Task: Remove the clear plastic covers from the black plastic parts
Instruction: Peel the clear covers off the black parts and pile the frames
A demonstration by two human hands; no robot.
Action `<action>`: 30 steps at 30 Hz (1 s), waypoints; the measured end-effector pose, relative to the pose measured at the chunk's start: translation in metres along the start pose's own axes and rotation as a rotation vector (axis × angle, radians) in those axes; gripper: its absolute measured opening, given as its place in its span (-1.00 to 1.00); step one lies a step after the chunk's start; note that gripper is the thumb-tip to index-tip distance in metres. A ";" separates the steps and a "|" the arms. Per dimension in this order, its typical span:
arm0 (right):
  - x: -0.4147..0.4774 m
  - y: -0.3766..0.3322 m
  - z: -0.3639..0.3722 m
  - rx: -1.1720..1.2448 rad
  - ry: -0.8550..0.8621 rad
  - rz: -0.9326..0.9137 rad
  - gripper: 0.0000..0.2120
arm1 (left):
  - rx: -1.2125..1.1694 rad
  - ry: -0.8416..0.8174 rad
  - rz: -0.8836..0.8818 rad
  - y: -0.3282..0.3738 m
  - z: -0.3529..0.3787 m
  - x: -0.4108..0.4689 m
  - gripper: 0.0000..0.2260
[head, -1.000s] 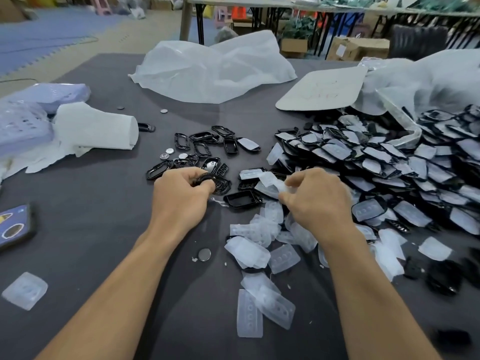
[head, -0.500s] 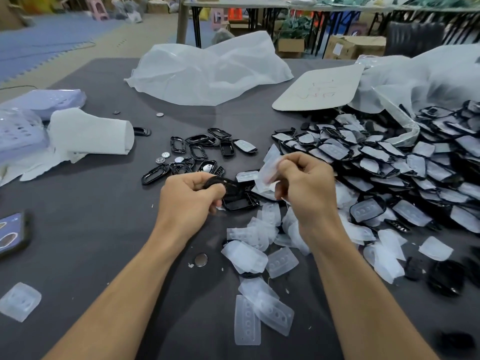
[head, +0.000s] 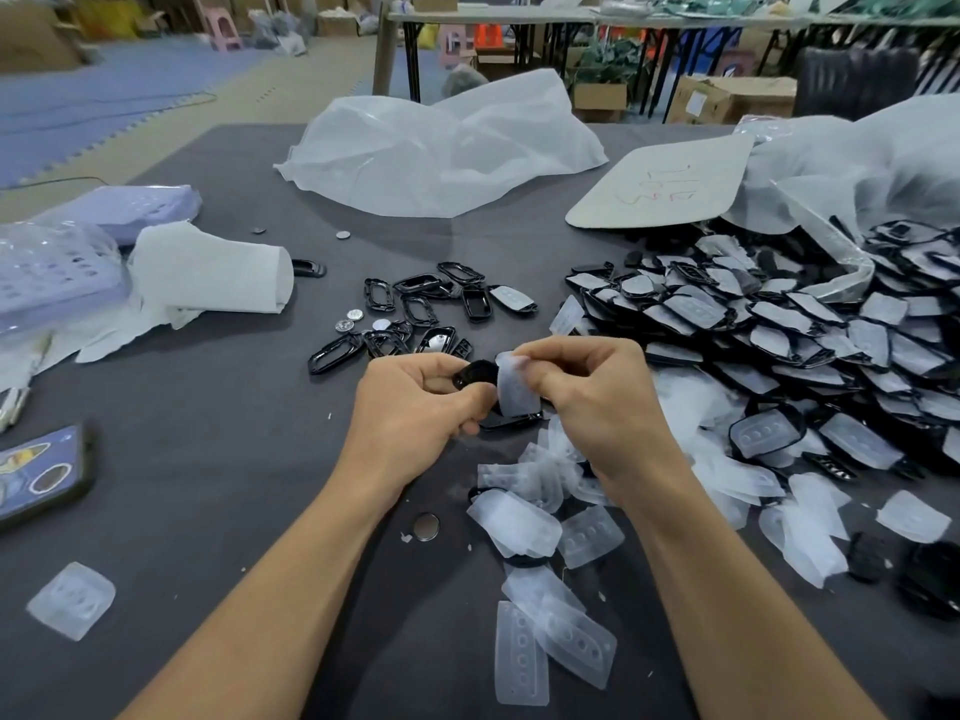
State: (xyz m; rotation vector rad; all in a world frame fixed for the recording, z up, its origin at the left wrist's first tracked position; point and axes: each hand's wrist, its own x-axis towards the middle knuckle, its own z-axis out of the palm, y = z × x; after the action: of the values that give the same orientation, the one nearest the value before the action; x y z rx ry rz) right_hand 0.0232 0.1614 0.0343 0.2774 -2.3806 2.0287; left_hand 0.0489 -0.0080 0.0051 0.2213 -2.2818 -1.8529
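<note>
Cover, clear and dimpled, is pinched by the right hand at frame centre, touching the black part gripped in the left hand. Both hands hover above the grey counter. Loose covers lie just below the hands; a heap of covered parts fills the right side, and bare frames sit just above the hands.
</note>
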 end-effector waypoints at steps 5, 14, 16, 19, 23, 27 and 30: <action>-0.005 0.001 0.006 -0.354 -0.009 -0.176 -0.74 | 0.038 -0.045 0.012 -0.002 0.000 0.000 -0.84; -0.004 0.007 0.008 -0.538 -0.102 -0.322 -0.85 | -0.041 -0.203 0.036 0.001 -0.005 -0.001 -0.85; -0.004 0.007 0.007 -0.554 -0.111 -0.325 -0.86 | -0.034 -0.193 0.022 0.002 -0.005 -0.002 -0.85; -0.005 0.007 0.007 -0.561 -0.073 -0.333 -0.90 | -0.001 -0.217 0.005 0.002 -0.005 -0.004 -0.78; -0.007 0.006 0.007 -0.587 -0.013 -0.355 -0.92 | -0.024 -0.289 0.007 0.004 -0.007 -0.004 -0.71; -0.008 0.008 0.009 -0.631 0.068 -0.380 -0.92 | -0.092 -0.269 0.010 0.005 -0.006 -0.002 -0.79; -0.010 0.008 0.012 -0.639 0.156 -0.404 -0.87 | -0.097 -0.252 0.007 0.004 -0.007 -0.002 -0.68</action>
State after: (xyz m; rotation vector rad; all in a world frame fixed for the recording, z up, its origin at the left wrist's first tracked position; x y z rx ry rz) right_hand 0.0334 0.1525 0.0236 0.5048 -2.4602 1.0246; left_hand 0.0529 -0.0130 0.0106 -0.0375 -2.3350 -2.0864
